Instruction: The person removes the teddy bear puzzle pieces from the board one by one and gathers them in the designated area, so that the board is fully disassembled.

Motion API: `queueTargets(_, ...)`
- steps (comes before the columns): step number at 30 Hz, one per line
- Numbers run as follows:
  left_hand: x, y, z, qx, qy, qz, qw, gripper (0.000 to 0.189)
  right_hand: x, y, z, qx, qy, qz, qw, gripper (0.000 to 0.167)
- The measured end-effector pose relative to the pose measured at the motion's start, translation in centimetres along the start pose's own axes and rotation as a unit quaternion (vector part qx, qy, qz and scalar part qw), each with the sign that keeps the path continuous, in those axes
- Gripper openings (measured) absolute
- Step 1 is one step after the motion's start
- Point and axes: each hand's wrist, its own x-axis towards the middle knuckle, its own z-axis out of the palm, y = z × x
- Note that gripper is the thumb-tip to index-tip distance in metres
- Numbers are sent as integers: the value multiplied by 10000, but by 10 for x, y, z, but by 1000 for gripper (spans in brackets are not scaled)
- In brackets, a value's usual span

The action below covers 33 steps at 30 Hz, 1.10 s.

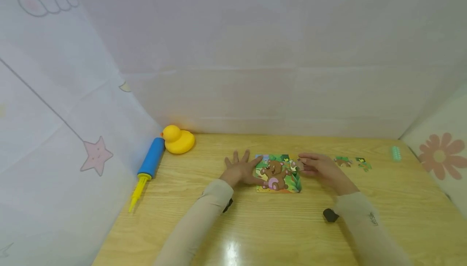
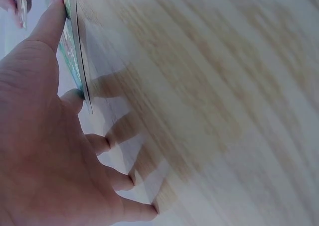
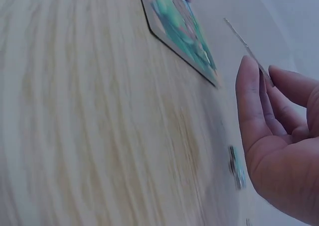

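Puzzle (image 1: 276, 179) is laid on counter (image 1: 277, 233), just R of L hand (image 1: 240, 172), its L edge touched by spread thumb & index. A pc. (image 1: 296, 165) is pinched betw. thumb & fingers of R hand (image 1: 323, 169), held up nr. puzzle's R edge; loose pcs. (image 1: 343, 162) are seen farther R.

Pale, creased sheeting (image 1: 255, 47), printed with a pink star (image 1: 96, 155) and flower (image 1: 439, 155), encloses the wood-grained bench (image 1: 277, 225) on three sides. White glare (image 1: 231, 253) shines on its surface.
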Motion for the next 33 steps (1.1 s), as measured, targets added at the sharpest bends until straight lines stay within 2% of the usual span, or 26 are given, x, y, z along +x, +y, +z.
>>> queueTargets(4, 1, 0, 0, -1, 12, -22, 10000, 101, -11, 0, -15, 283, -66, 0, 9996, 57)
queueTargets(10, 2, -1, -1, 75, 32, -2, 10000, 102, -24, 2, -30, 511, 163, 87, 9985, 61)
queueTargets(22, 5, -3, 0, 90, -34, -18, 10000, 102, -39, 17, -50, -37, 153, -1, 9999, 60)
queueTargets(29, 2, -1, -2, 105, 18, 29, 9999, 101, -45, 19, -57, -211, 141, -45, 9997, 59)
queueTargets(33, 1, 1, -5, 59, 48, 18, 10000, 100, -50, 13, -57, -774, 305, 0, 9965, 58)
